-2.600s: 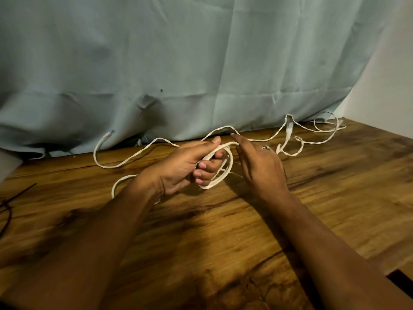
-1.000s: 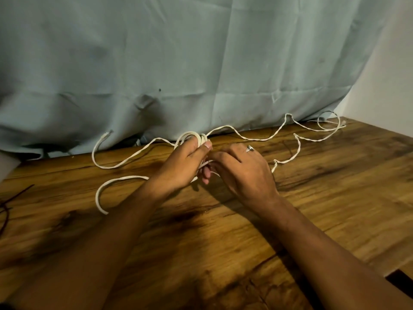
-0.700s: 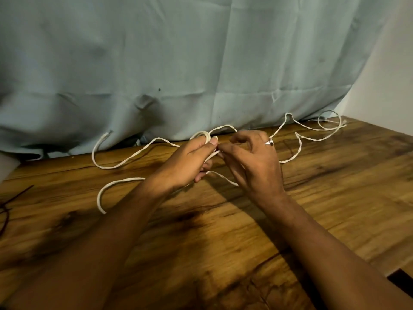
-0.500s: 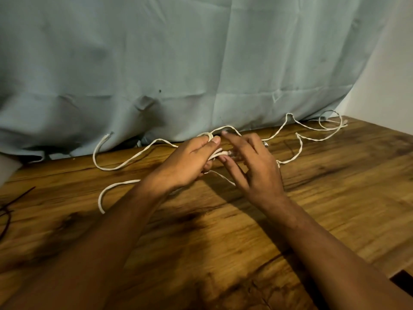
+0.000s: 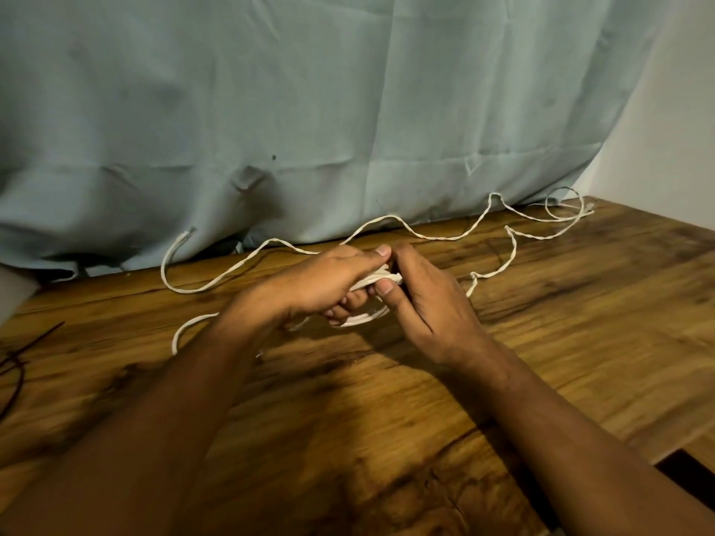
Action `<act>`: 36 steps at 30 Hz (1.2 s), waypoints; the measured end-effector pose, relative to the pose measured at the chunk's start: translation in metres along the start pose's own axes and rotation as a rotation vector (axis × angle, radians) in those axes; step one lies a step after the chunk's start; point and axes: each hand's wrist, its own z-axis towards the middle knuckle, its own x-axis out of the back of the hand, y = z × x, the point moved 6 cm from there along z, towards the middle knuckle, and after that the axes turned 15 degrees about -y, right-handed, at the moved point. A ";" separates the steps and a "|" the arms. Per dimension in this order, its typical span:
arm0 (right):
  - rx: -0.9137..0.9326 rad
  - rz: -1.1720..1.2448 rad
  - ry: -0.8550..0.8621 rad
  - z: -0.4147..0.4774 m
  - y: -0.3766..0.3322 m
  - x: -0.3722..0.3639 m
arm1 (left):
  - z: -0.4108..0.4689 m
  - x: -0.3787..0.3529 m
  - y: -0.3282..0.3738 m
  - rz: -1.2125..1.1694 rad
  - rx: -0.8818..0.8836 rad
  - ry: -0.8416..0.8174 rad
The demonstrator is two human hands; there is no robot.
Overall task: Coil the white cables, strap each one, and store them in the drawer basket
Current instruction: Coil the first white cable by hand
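A small coil of white cable sits between my two hands above the middle of the wooden table. My left hand grips the coil, thumb on top and fingers curled under it. My right hand presses against the coil's right side, thumb on the cable. Loose cable trails left in a long loop and right in a thin, wavy run toward the far right corner. The inside of the coil is hidden by my fingers.
A pale blue cloth hangs along the table's back edge. A thin dark cable lies at the left edge. A dark gap shows at the table's near right corner. A white wall stands at right.
My right hand has come down from a raised pinch and closed in against the coil. The coil in my left hand looks tighter and flatter. The loose cable at right has shifted slightly.
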 end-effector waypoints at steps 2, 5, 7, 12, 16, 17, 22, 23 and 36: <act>-0.041 -0.039 -0.007 -0.001 0.003 -0.003 | 0.004 0.001 -0.004 0.003 -0.001 0.019; -0.075 -0.097 -0.010 -0.001 0.005 -0.006 | 0.009 0.004 -0.009 -0.009 -0.037 0.115; -0.078 -0.117 -0.017 -0.002 0.007 -0.008 | 0.013 0.006 -0.017 -0.021 -0.032 0.190; -0.131 -0.016 -0.158 -0.002 0.019 -0.023 | 0.022 0.005 -0.046 -0.135 0.055 0.225; -0.165 0.019 -0.267 0.003 0.027 -0.038 | 0.024 0.013 -0.063 -0.165 0.056 0.238; -0.170 0.014 -0.276 0.005 0.028 -0.040 | 0.026 0.016 -0.066 -0.167 0.040 0.250; -0.214 -0.149 -0.246 0.019 0.038 -0.047 | 0.043 0.033 -0.075 -0.095 -0.060 0.347; -0.219 -0.176 -0.233 0.022 0.040 -0.047 | 0.047 0.038 -0.076 -0.073 -0.081 0.376; -0.358 -0.343 -0.167 0.055 0.084 -0.044 | 0.064 0.062 -0.084 0.839 -0.110 0.494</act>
